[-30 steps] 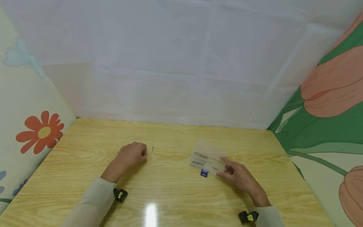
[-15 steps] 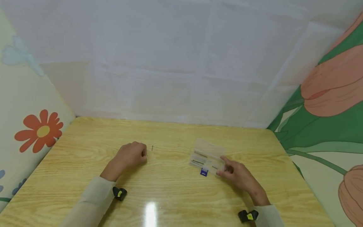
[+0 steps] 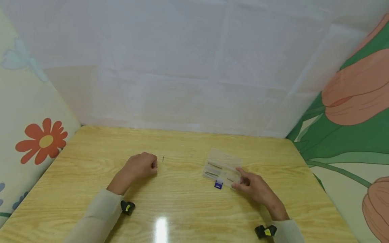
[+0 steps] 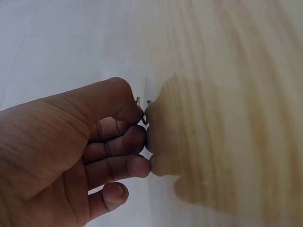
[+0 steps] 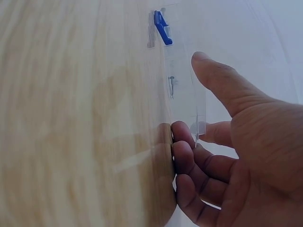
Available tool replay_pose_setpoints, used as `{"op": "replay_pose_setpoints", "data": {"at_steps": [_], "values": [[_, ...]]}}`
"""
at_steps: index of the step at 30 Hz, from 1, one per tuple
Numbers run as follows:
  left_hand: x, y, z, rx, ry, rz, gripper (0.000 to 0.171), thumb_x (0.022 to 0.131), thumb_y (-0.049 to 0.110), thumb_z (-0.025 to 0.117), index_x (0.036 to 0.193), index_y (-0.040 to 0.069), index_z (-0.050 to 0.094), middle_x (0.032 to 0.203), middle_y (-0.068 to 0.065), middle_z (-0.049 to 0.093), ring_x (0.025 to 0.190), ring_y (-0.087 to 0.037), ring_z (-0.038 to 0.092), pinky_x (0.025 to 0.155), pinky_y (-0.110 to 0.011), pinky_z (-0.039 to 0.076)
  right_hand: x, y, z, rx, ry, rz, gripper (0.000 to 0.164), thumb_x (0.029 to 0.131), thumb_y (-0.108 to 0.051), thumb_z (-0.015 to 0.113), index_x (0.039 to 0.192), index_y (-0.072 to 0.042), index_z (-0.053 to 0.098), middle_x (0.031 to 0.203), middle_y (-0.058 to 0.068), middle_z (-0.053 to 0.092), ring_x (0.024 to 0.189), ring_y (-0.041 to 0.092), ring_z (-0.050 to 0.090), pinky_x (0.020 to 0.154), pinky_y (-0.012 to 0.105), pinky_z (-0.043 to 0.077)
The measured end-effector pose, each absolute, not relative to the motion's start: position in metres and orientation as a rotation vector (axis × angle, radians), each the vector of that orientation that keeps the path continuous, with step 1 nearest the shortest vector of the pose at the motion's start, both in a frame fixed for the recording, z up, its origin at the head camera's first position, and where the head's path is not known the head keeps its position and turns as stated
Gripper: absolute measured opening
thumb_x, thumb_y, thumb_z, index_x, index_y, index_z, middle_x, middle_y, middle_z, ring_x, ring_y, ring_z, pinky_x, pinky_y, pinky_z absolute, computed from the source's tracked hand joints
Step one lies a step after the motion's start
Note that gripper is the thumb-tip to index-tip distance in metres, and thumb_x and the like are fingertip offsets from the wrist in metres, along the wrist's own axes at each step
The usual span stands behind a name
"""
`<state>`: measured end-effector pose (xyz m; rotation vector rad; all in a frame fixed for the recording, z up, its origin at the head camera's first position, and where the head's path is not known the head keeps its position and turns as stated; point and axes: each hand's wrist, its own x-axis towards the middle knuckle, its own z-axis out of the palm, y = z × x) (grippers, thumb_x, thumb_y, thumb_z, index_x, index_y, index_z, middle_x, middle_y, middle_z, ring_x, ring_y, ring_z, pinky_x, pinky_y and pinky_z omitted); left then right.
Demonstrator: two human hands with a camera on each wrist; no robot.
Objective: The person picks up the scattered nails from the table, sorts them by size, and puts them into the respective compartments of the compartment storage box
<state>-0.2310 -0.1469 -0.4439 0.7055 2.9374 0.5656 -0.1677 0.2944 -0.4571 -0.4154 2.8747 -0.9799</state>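
Note:
In the head view my left hand point(image 3: 141, 166) rests low on the table, its fingers curled. The left wrist view shows its thumb and index fingertips pinching a tiny dark nail point(image 4: 144, 118), mostly hidden, against the tabletop. Just right of that hand a small dark nail point(image 3: 163, 159) lies on the wood. A clear plastic compartment box point(image 3: 223, 175) sits on the right with its lid raised and a blue latch point(image 3: 218, 184) at the front. Several thin nails point(image 3: 215, 165) lie inside. My right hand point(image 3: 255, 189) holds the box's right end between thumb and fingers.
The wood-grain table point(image 3: 188, 206) reaches back to a white sheet point(image 3: 164, 67). Flower-patterned panels point(image 3: 352, 101) stand at both sides. Each wrist carries a small black camera mount point(image 3: 128, 207).

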Motion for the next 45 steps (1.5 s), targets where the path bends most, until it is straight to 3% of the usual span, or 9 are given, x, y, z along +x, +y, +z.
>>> {"op": "replay_pose_setpoints", "data": {"at_steps": [14, 29, 39, 45], "values": [[-0.224, -0.144, -0.440, 0.706, 2.945, 0.600, 0.019, 0.083, 0.004, 0.066, 0.074, 0.017, 0.055, 0.068, 0.006, 0.051, 0.060, -0.013, 0.045, 0.056, -0.032, 0.036, -0.167, 0.294, -0.458, -0.381, 2.861, -0.996, 0.073, 0.092, -0.027, 0.078, 0.149, 0.006, 0.046, 0.087, -0.007, 0.060, 0.075, 0.011, 0.055, 0.070, 0.028, 0.048], [-0.221, -0.115, -0.443, 0.931, 2.951, 0.641, 0.021, 0.080, -0.001, 0.063, 0.080, 0.020, 0.058, 0.071, 0.011, 0.051, 0.061, -0.009, 0.041, 0.054, -0.028, 0.033, -0.167, 0.294, -0.458, -0.367, 2.860, -1.010, 0.075, 0.092, -0.029, 0.079, 0.150, 0.006, 0.046, 0.087, -0.006, 0.060, 0.075, 0.011, 0.054, 0.069, 0.027, 0.047], [-0.221, -0.084, -0.442, 1.028, 2.920, 0.665, 0.022, 0.083, 0.004, 0.063, 0.101, 0.013, 0.072, 0.064, 0.012, 0.047, 0.056, -0.006, 0.034, 0.051, -0.026, 0.026, -0.167, 0.295, -0.459, -0.413, 2.865, -1.013, 0.074, 0.093, -0.030, 0.078, 0.149, 0.006, 0.047, 0.087, -0.006, 0.060, 0.074, 0.010, 0.054, 0.069, 0.027, 0.048], [-0.220, -0.067, -0.439, 1.100, 2.904, 0.639, 0.019, 0.084, 0.005, 0.067, 0.100, 0.014, 0.072, 0.073, 0.013, 0.054, 0.061, -0.006, 0.043, 0.054, -0.027, 0.037, -0.168, 0.296, -0.460, -0.416, 2.854, -1.020, 0.075, 0.093, -0.031, 0.078, 0.150, 0.006, 0.046, 0.087, -0.006, 0.061, 0.074, 0.010, 0.055, 0.069, 0.027, 0.048]]}}
